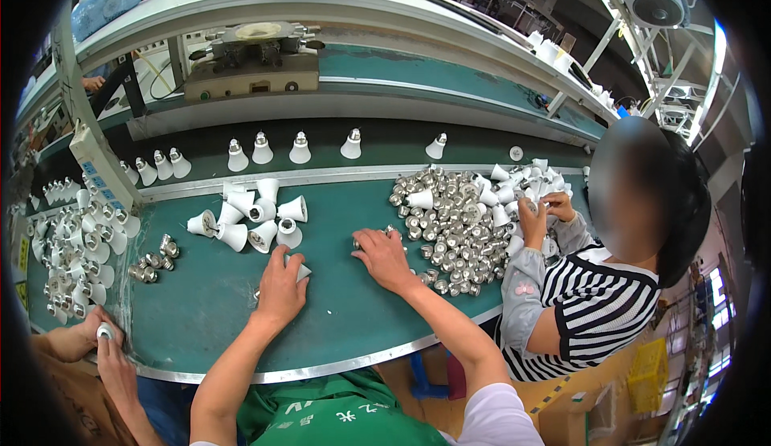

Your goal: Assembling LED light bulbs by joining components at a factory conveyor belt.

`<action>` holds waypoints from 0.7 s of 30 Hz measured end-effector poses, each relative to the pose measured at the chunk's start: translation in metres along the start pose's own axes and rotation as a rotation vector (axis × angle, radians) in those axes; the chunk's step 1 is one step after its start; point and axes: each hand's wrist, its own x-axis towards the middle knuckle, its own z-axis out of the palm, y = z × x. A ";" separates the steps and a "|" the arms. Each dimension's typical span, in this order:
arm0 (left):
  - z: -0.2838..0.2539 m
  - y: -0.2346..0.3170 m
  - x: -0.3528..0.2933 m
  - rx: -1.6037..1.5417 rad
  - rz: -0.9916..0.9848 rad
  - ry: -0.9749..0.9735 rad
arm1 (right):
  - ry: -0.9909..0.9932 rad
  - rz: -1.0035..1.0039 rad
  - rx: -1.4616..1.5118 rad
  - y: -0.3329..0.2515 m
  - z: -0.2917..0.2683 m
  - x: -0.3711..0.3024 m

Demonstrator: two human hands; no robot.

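In my left hand (281, 292) is a white cone-shaped bulb housing (299, 269), gripped with its wide end toward the right. A bit of metal shows beside that hand's fingers, low over the green bench. My right hand (384, 259) is palm down with bent fingers, left of a heap of silver screw caps (454, 233). Metal glints at its fingertips, apparently a screw cap, mostly covered by the fingers. Beyond my left hand lies a loose group of white bulb housings (233, 235), some on their sides.
Assembled bulbs (300, 149) stand in a row on the dark belt behind a metal rail. At left, a co-worker's hands (108, 337) hold a white part beside piled housings (88, 241) and several caps (148, 268). Another person's hands (534, 219) work over the right heap.
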 end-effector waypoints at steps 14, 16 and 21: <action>-0.035 0.055 -0.042 -0.926 -0.268 0.315 | 0.146 0.098 0.440 -0.063 -0.031 -0.024; -0.033 0.065 -0.039 -1.411 -0.619 0.265 | 0.030 0.327 0.660 -0.081 -0.054 -0.030; -0.007 0.059 -0.041 -2.014 -0.923 0.092 | -0.044 0.493 1.032 -0.106 -0.053 -0.038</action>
